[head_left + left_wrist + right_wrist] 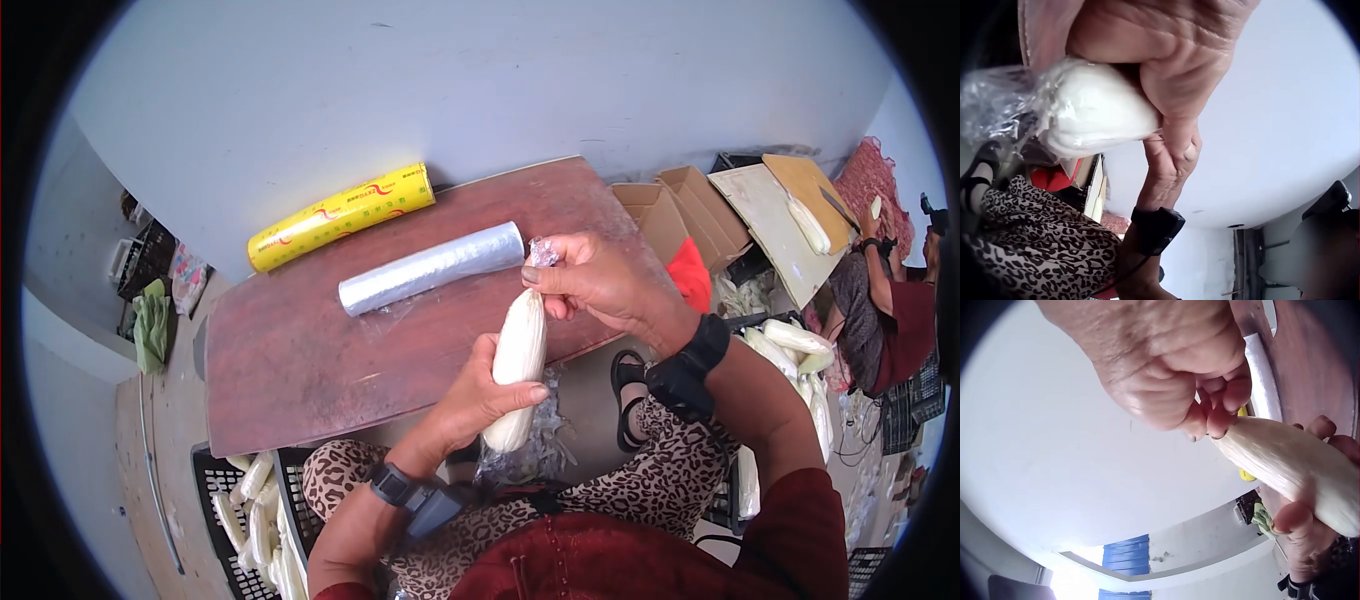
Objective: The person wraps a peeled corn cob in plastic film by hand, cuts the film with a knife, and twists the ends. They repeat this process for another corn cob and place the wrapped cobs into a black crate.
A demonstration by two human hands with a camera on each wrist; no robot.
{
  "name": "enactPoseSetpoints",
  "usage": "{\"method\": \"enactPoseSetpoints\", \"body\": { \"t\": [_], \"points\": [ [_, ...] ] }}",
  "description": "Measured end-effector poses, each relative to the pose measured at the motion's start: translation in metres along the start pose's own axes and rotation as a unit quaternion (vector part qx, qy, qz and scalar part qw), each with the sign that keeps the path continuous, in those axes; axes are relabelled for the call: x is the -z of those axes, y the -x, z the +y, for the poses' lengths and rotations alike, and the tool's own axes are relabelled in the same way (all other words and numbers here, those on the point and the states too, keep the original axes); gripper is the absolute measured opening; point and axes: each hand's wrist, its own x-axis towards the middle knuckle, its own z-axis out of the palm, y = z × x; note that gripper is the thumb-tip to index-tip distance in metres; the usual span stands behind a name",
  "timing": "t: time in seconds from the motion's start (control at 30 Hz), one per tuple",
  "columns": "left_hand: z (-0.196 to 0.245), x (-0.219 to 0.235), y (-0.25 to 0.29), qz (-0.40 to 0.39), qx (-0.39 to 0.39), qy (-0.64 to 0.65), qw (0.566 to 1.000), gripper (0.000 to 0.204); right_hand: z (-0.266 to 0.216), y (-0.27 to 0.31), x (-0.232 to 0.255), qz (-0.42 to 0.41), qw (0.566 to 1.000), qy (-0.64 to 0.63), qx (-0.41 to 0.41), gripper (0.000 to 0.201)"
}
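Observation:
A pale, elongated vegetable, like husked corn (520, 345), is held nearly upright by the left hand (480, 397), whose thumb lies across its front. Clear film covers it and hangs loose at its lower end, seen in the left wrist view beside the vegetable (1094, 112). At the top end the right hand (605, 285) pinches a bit of gathered film (543, 252) between thumb and fingers. The right wrist view shows the right hand's (1166, 369) fingertips at the narrow tip of the vegetable (1285, 456).
A roll of clear film (430, 268) lies on the reddish table (300, 370), with a yellow printed roll (340, 218) behind. Black crates with similar vegetables (258, 520) stand at left and right. Cardboard boxes (690, 215) are at the right; another person (900, 320) sits beyond.

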Motion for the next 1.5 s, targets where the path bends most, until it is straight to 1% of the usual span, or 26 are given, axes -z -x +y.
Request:
{"method": "enactPoseSetpoints", "body": {
  "t": [0.03, 0.13, 0.23, 0.33, 0.43, 0.53, 0.63, 0.73, 0.83, 0.93, 1.03, 1.13, 1.23, 1.3, 1.33, 1.37, 1.47, 1.5],
  "points": [
    [0.003, -0.001, 0.000, 0.010, 0.013, 0.003, 1.000, 0.071, -0.001, 0.000, 0.001, -0.002, 1.000, 0.002, 0.004, 0.014],
    [0.015, 0.000, 0.001, -0.002, 0.043, 0.017, 0.999, 0.067, -0.004, 0.000, 0.004, -0.021, 0.999, 0.027, 0.014, 0.013],
    [0.021, 0.003, 0.002, -0.038, 0.055, 0.054, 0.996, 0.066, -0.009, 0.003, 0.002, -0.020, 0.998, 0.051, 0.022, 0.013],
    [0.023, 0.001, 0.001, -0.063, 0.000, 0.093, 0.994, 0.066, -0.011, 0.003, 0.004, -0.011, 0.997, 0.069, 0.041, 0.012],
    [0.025, 0.000, 0.002, -0.115, 0.041, 0.203, 0.972, 0.064, -0.007, 0.000, 0.009, -0.007, 0.997, 0.064, 0.052, 0.013],
    [0.027, -0.001, 0.006, -0.125, 0.043, 0.193, 0.972, 0.066, -0.008, 0.003, 0.005, -0.023, 0.997, 0.069, 0.038, 0.013],
    [0.017, 0.002, 0.005, -0.122, 0.029, 0.087, 0.988, 0.068, -0.010, 0.005, 0.000, -0.038, 0.996, 0.071, 0.033, 0.012],
    [0.014, 0.004, 0.001, -0.114, 0.042, -0.016, 0.992, 0.069, -0.013, 0.006, -0.002, -0.090, 0.990, 0.099, 0.045, 0.010],
    [0.017, -0.003, 0.002, -0.082, 0.034, 0.013, 0.996, 0.058, -0.010, 0.003, 0.000, -0.091, 0.989, 0.099, 0.068, 0.009],
    [0.023, -0.003, 0.002, -0.102, 0.017, 0.154, 0.983, 0.050, -0.009, 0.000, 0.004, -0.066, 0.993, 0.058, 0.075, 0.008],
    [0.018, 0.002, 0.001, -0.108, -0.007, 0.146, 0.983, 0.047, -0.011, 0.001, 0.001, -0.082, 0.994, 0.034, 0.070, 0.007],
    [0.020, 0.004, 0.003, -0.106, 0.002, 0.142, 0.984, 0.057, -0.010, 0.001, -0.001, -0.087, 0.993, 0.020, 0.075, 0.007],
    [0.020, 0.002, 0.003, -0.105, -0.032, 0.092, 0.990, 0.065, -0.014, 0.005, -0.005, -0.097, 0.994, 0.019, 0.037, 0.006],
    [0.016, -0.002, 0.000, -0.061, -0.088, -0.053, 0.993, 0.068, -0.016, 0.006, -0.011, -0.107, 0.992, 0.060, 0.024, 0.007],
    [0.013, -0.004, -0.002, -0.038, -0.116, -0.125, 0.985, 0.070, -0.016, 0.006, -0.013, -0.113, 0.990, 0.081, 0.018, 0.007],
    [0.007, -0.005, -0.005, -0.019, -0.114, -0.100, 0.988, 0.060, -0.015, 0.006, -0.012, -0.107, 0.990, 0.086, 0.026, 0.007],
    [0.019, -0.006, -0.002, -0.021, -0.043, 0.017, 0.999, 0.051, -0.015, 0.001, -0.006, -0.091, 0.990, 0.097, 0.042, 0.007],
    [0.023, -0.005, 0.000, -0.024, -0.036, 0.021, 0.999, 0.047, -0.017, 0.001, -0.004, -0.086, 0.991, 0.097, 0.044, 0.007]
  ]
}}
